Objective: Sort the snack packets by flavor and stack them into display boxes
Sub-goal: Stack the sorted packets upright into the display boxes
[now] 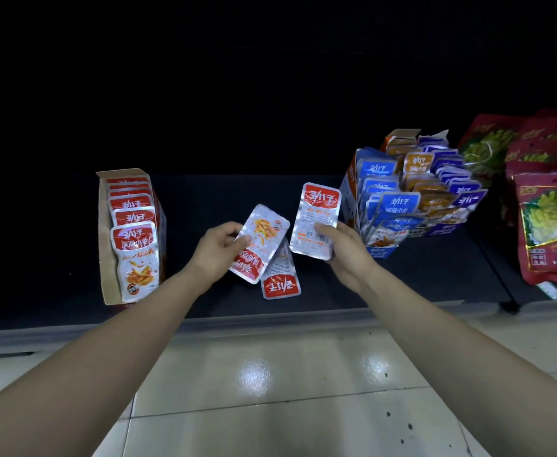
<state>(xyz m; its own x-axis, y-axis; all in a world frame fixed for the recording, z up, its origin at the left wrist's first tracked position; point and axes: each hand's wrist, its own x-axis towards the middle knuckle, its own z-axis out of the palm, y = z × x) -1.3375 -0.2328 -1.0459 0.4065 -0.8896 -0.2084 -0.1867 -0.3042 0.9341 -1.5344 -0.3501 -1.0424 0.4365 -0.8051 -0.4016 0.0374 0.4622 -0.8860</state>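
My left hand (219, 247) pinches a red-and-silver snack packet (260, 242) held upside down above the dark shelf. My right hand (339, 249) grips another red packet (315, 221) upright, its back side toward me. A third red packet (280, 275) lies on the shelf between my hands, partly under the left one's packet. At the left stands a cardboard display box (107, 258) filled with several red packets (135, 252). At the right, a blue display box (349, 196) holds several mixed blue, orange and purple packets (399, 202).
Large red snack bags (545, 225) lie at the far right of the shelf. The shelf's front edge (270, 316) runs across the view, with pale floor tiles (270, 390) below it. The shelf's back is dark.
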